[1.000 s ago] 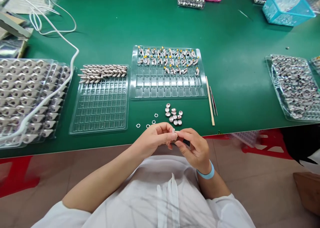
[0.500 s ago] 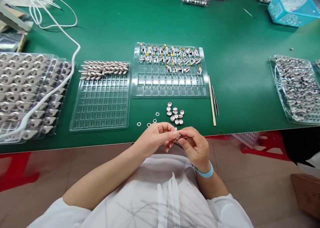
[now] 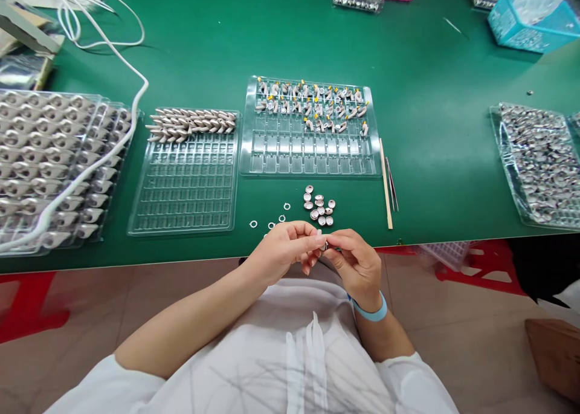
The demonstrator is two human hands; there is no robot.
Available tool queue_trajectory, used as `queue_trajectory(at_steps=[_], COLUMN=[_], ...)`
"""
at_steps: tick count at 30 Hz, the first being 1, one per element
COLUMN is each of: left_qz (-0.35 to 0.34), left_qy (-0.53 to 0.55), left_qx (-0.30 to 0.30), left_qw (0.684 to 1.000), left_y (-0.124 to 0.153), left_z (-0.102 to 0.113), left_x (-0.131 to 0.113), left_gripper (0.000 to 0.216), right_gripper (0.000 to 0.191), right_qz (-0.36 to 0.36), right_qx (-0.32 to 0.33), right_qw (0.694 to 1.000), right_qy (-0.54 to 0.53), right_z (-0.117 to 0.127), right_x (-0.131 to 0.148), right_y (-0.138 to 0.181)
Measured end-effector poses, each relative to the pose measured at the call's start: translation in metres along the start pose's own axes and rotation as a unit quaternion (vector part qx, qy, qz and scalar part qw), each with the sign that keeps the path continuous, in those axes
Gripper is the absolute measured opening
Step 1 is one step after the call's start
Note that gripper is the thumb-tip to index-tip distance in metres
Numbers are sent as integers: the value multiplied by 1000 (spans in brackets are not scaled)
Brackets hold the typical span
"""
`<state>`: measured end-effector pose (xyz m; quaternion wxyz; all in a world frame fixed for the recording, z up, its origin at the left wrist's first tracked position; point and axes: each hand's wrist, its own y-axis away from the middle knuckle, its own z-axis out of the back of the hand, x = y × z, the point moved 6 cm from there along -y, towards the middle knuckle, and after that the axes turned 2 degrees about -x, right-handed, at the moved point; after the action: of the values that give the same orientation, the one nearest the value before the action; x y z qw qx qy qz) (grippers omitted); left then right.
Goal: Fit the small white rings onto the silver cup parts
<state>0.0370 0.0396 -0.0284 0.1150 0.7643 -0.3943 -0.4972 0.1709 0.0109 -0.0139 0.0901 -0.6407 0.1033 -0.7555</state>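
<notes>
My left hand point(image 3: 290, 249) and my right hand point(image 3: 356, 261) meet at the table's front edge, fingers pinched together. Between their fingertips is a small shiny metal part point(image 3: 325, 245), mostly covered by the fingers, so its exact shape cannot be made out. Just beyond the hands lies a loose group of small round metal caps point(image 3: 321, 211). Several thin white rings point(image 3: 287, 207) are scattered to the left of those caps. Behind them, a clear plastic tray point(image 3: 290, 145) holds rows of small curved metal pieces with yellow bits point(image 3: 312, 107).
A second clear tray point(image 3: 181, 190) with slanted metal pieces point(image 3: 193, 124) lies left. Stacked trays of metal parts point(image 3: 49, 154) stand far left under a white cable point(image 3: 106, 154). Tweezers point(image 3: 391, 184) and a wooden stick point(image 3: 386, 184) lie right, a blue basket point(image 3: 525, 33) at back right.
The view has shifted slightly, moving the table items a little in the picture. Both hands keep their pinch on the small metal part, with only slight finger movement.
</notes>
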Motion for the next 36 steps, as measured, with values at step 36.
queue_trajectory(at_steps=[36], left_qz=[12], left_qy=[54], left_qx=[-16], left_qw=[998], left_y=[-3], left_z=[-3], left_x=[10], left_gripper=[35], right_gripper=[34], right_qz=[87], right_qx=[-28], right_qw=[988], right_qy=[127], right_z=[0], right_x=[9], right_y=[-3])
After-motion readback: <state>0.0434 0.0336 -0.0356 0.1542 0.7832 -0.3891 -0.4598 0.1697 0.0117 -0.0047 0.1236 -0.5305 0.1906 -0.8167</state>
